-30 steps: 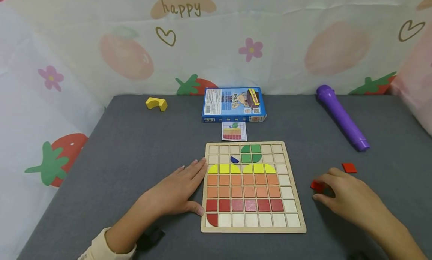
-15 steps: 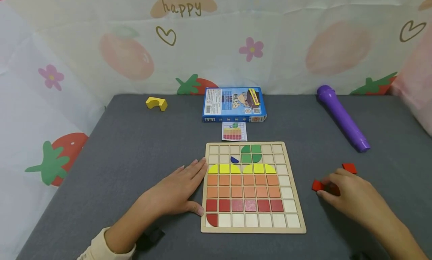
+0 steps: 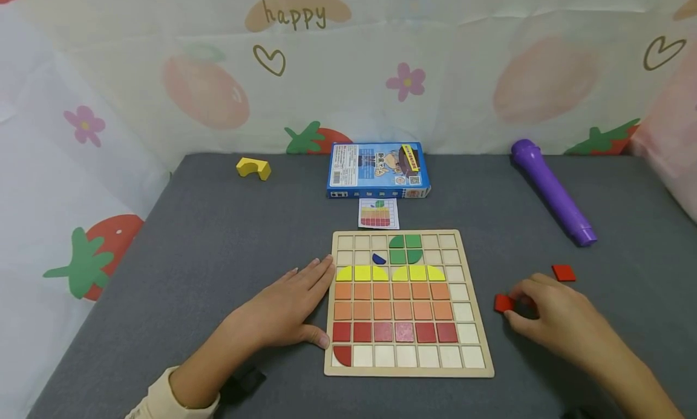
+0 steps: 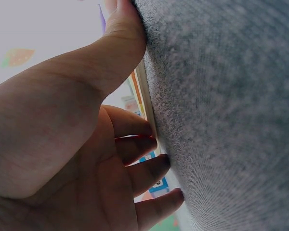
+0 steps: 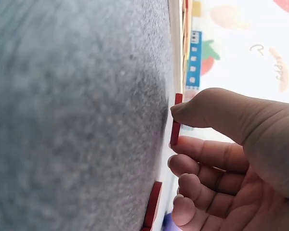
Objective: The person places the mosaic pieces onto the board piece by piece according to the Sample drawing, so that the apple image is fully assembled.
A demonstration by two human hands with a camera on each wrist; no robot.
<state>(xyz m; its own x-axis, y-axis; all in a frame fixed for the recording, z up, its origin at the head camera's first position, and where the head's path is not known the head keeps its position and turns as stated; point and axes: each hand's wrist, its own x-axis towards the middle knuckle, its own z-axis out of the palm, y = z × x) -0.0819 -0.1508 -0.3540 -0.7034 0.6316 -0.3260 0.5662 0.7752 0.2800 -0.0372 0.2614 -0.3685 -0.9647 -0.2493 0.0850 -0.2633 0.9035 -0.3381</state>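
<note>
A wooden grid board (image 3: 490,372) lies on the grey table, with its cells partly filled by coloured tiles. Against its left edge rests my left hand (image 3: 283,304), fingers stretched out and thumb near the lower left corner. To the right of the board, my right hand (image 3: 561,316) pinches a red square tile (image 3: 503,303) between thumb and index finger. The right wrist view shows this tile (image 5: 176,132) edge-on, just off the cloth, the thumb covering its middle. A second red square tile (image 3: 563,272) lies on the table beyond the hand.
Behind the board lie a small pattern card (image 3: 378,213) and a blue box (image 3: 378,170). A yellow arch block (image 3: 253,168) is at the back left. On the right lies a purple tube (image 3: 554,192). A printed cloth (image 3: 435,44) hangs behind the table.
My right hand shifted slightly right, then back left, with the red tile now a little nearer the board. My left hand and the board stay put.
</note>
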